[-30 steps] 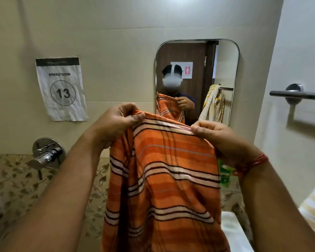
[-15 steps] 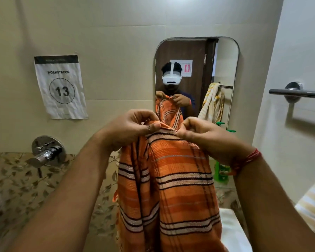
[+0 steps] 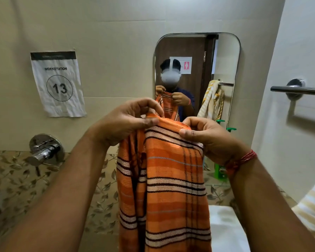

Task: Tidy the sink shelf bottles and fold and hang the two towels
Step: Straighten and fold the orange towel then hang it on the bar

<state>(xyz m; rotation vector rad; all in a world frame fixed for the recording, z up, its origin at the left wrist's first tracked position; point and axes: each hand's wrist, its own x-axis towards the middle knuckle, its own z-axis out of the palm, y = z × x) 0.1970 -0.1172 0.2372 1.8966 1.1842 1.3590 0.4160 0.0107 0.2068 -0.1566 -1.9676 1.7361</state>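
Fingers and thumb of the left hand (image 3: pixel 127 122) and the right hand (image 3: pixel 207 137) pinch the top edge of the orange striped towel (image 3: pixel 167 188), which hangs folded lengthwise before the mirror (image 3: pixel 225 57). A green bottle (image 3: pixel 220 171) stands just right of it; the towel bar (image 3: pixel 298 90) is on the right wall.

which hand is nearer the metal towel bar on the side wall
Right. The right hand grips the orange towel just left of the towel bar; the left hand is farther left.
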